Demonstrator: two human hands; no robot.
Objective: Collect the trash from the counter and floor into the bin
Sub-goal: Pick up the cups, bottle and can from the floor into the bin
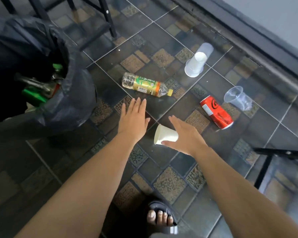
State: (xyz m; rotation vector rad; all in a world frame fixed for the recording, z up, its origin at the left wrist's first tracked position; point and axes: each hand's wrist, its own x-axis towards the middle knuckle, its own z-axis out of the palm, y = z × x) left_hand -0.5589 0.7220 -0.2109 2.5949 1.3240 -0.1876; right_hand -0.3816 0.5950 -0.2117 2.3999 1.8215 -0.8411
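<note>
My left hand [133, 115] hovers flat over the floor [163, 43], fingers straight and together, holding nothing, just short of the bottle [146, 85], which lies on its side with its yellow cap on. My right hand [185, 133] is spread wide with a white cup [164, 135] tipped sideways against the palm, mouth toward my left; the thumb touches its lower side and the fingers stay straight above it, not curled round it. The bin [67, 100] stands at my left, lined with a black bag, with green and clear scraps inside. Farther out lie a dented red can [216, 112], an empty clear cup [237, 98] just beyond it, and nested cups [195, 64], one white, one clear
</note>
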